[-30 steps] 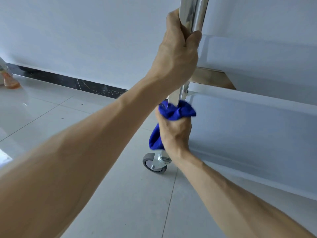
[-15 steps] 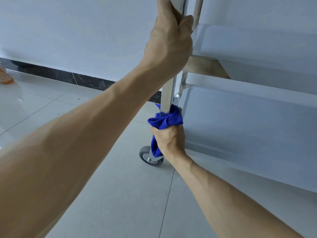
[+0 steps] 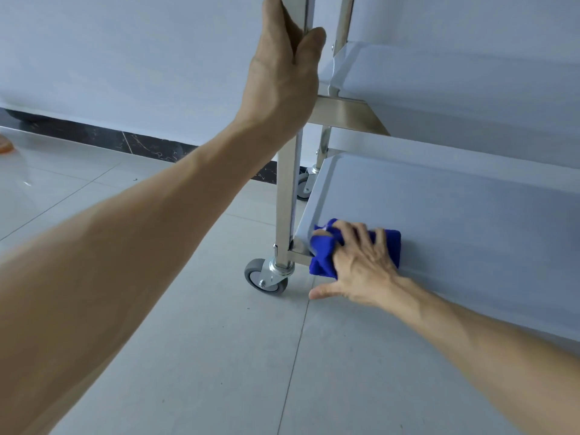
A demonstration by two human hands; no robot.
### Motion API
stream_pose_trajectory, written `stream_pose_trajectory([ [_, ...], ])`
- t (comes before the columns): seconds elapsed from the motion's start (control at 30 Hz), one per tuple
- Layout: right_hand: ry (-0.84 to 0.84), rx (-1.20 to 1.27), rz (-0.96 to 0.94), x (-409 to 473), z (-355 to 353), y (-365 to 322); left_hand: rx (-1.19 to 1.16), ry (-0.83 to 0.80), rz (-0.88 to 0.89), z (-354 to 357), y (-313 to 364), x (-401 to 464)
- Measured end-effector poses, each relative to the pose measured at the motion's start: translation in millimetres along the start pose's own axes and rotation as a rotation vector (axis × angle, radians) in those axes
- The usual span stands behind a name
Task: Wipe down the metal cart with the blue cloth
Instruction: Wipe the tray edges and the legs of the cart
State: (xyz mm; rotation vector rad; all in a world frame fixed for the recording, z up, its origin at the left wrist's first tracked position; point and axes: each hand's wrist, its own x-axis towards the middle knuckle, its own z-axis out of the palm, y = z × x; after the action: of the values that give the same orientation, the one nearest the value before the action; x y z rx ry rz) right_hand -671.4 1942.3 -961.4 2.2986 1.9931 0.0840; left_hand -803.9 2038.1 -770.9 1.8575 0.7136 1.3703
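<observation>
The right hand (image 3: pixel 361 262) presses the blue cloth (image 3: pixel 323 252) flat, fingers spread over it, on the near-left corner of the cart's (image 3: pixel 439 215) bottom shelf, just beside the post (image 3: pixel 287 196) that the left hand (image 3: pixel 282 73) grips closed higher up. Judging from this, shelf wiping is only starting, with most of that shelf and the upper ones left. No brand, label or writing is readable.
</observation>
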Motion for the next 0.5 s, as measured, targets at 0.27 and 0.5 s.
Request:
stream_pose_trajectory([
  [0.27,-0.156,0.576,-0.163,1.1,-11.5,34.8,-0.002,0.001,0.003,-3.4,-4.1,0.3],
  [0.5,0.364,0.017,-0.125,-15.4,33.3,14.1,-0.006,0.057,-0.006,1.5,-7.0,0.1],
])
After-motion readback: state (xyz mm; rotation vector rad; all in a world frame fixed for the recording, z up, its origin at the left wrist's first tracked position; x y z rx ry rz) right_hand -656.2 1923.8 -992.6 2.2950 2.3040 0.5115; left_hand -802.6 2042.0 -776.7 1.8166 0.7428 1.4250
